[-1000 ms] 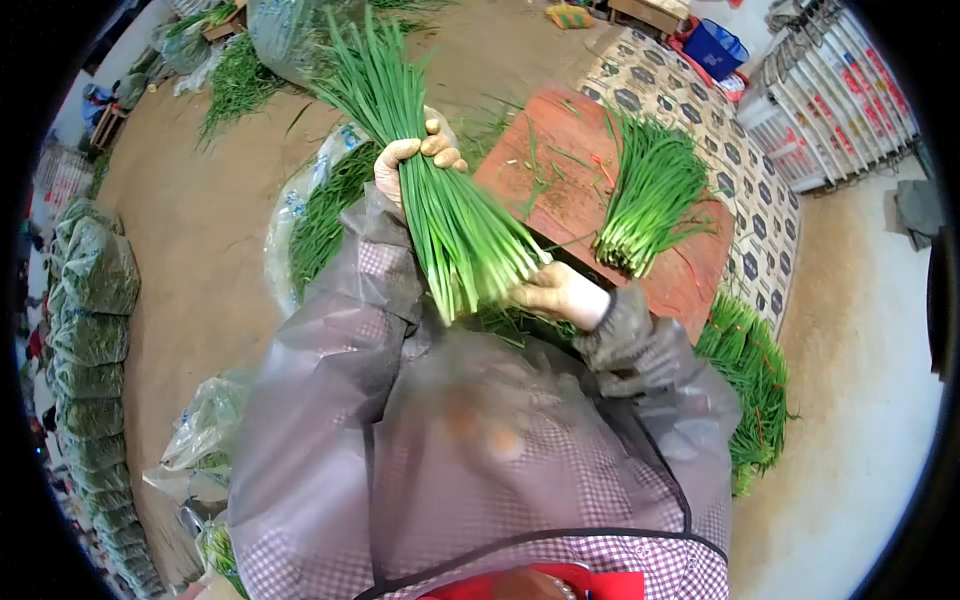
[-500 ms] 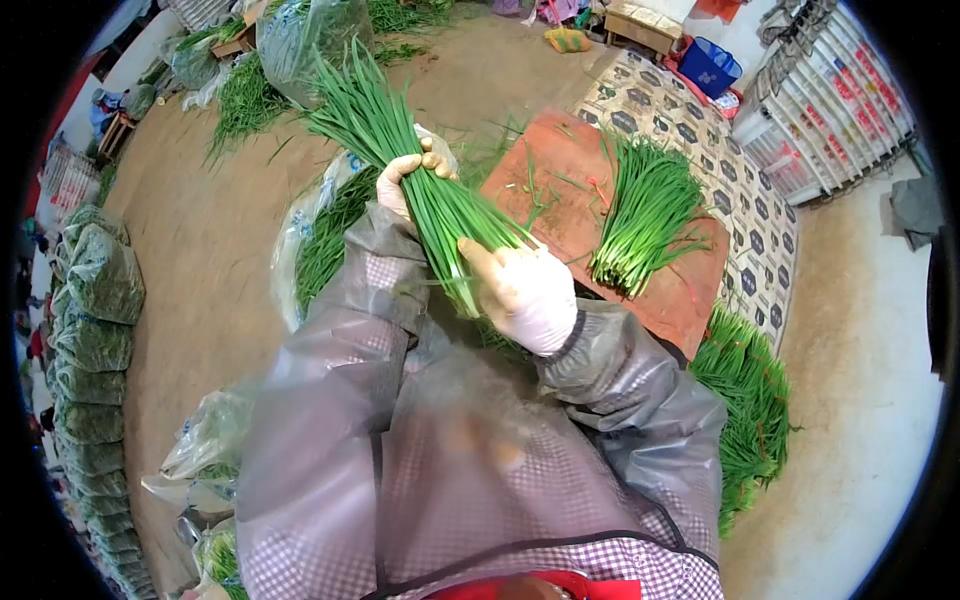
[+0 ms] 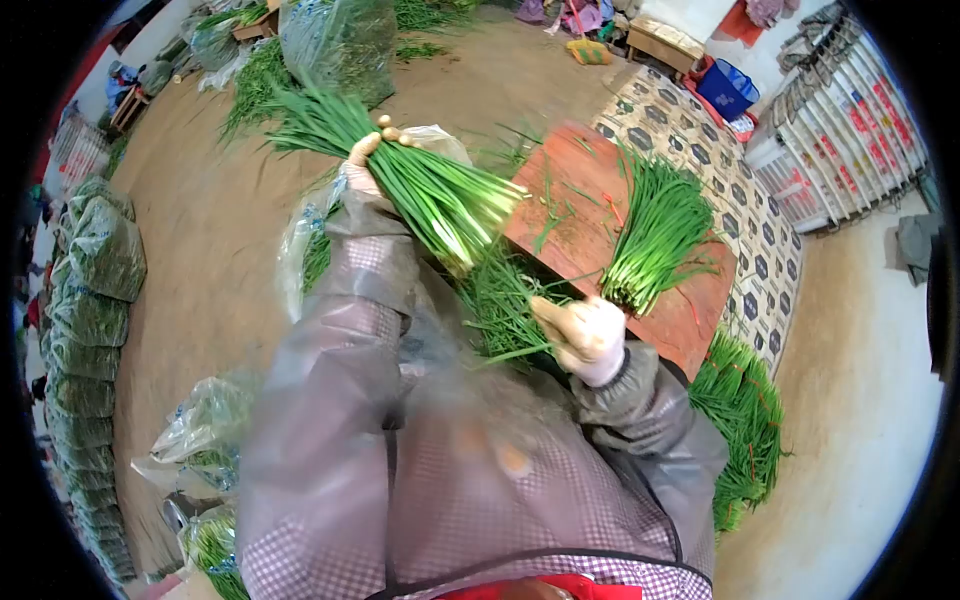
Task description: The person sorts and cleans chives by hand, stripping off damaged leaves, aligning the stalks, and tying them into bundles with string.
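My left hand [image 3: 372,160], in a pale glove, is wrapped round a thick bunch of green chives [image 3: 430,195]. The bunch lies slantwise, leaf tips to the upper left and pale stem ends fanned to the lower right. My right hand [image 3: 585,338], also gloved, is apart from the bunch, its fingers pressed together beside a heap of loose chive blades [image 3: 505,310] in front of me. A thin blade reaches close to those fingers; whether they pinch it is unclear. Beyond this hand, another bunch of chives [image 3: 660,235] lies on a reddish board [image 3: 570,235].
More chive bundles [image 3: 745,430] are piled right of the board. Filled plastic bags [image 3: 90,310] form a row at far left. A large bag [image 3: 340,50] stands ahead on the floor. A blue basket [image 3: 727,88] and white rack [image 3: 840,130] are at upper right.
My right hand has come off the bunch and moved down to the right. My left hand has moved slightly left and up, tilting the bunch flatter, and its stem ends have spread.
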A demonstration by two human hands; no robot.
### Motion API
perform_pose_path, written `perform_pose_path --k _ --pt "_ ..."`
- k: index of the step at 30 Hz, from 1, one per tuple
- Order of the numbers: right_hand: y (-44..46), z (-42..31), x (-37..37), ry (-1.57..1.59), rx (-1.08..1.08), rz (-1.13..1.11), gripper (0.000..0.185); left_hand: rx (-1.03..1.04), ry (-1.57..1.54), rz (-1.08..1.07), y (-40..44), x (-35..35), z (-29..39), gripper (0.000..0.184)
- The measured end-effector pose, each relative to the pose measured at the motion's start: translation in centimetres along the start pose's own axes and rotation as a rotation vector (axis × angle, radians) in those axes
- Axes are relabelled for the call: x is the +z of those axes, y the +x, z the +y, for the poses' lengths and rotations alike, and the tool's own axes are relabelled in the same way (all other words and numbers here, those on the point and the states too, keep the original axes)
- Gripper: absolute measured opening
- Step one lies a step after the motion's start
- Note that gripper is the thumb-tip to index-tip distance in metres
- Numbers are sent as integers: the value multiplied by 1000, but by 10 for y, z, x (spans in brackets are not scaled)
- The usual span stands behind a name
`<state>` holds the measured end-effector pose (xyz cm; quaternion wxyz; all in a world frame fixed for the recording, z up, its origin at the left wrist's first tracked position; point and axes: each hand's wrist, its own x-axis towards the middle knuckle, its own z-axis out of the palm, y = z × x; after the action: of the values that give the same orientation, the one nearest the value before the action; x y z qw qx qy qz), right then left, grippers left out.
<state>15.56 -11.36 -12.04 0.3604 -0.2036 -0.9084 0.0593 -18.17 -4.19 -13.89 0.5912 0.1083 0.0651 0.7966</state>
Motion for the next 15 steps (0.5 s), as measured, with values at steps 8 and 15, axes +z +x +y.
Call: perform_pose_path --k 8,15 --pt "-19 3 9 186 520 -427 49 125 92 -28 7 -8 47 28" --pt "82 -29 46 -81 168 1 21 9 123 -58 2 -4 -1 32"
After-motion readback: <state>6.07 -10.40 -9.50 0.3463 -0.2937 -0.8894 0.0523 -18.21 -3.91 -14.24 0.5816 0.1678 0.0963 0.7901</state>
